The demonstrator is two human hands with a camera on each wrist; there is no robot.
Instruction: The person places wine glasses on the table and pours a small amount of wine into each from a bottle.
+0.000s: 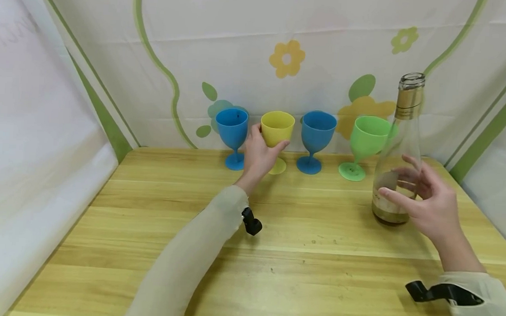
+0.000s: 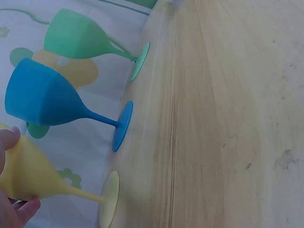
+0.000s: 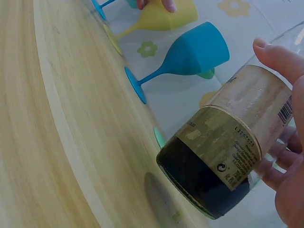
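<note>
Four goblets stand in a row at the back of the wooden table [image 1: 308, 259]: blue [image 1: 232, 125], yellow [image 1: 280, 122], blue [image 1: 318, 129] and green [image 1: 366, 134]. My left hand [image 1: 271, 137] grips the yellow goblet [image 2: 33, 175] round its bowl, thumb on the left and fingers on the right. At the right, my right hand [image 1: 394, 178] is curled round a clear glass bottle [image 1: 400, 136] with a gold neck band and a little dark liquid at the bottom. In the right wrist view the bottle [image 3: 228, 156] shows a worn label, and my thumb [image 3: 278, 57] lies on its side.
A white cloth backdrop [image 1: 282, 60] with flowers and green stripes closes the back and both sides. In the left wrist view, a blue goblet [image 2: 45, 99] and the green goblet [image 2: 76, 35] stand close beside the yellow one. Bare wood lies in front of the row.
</note>
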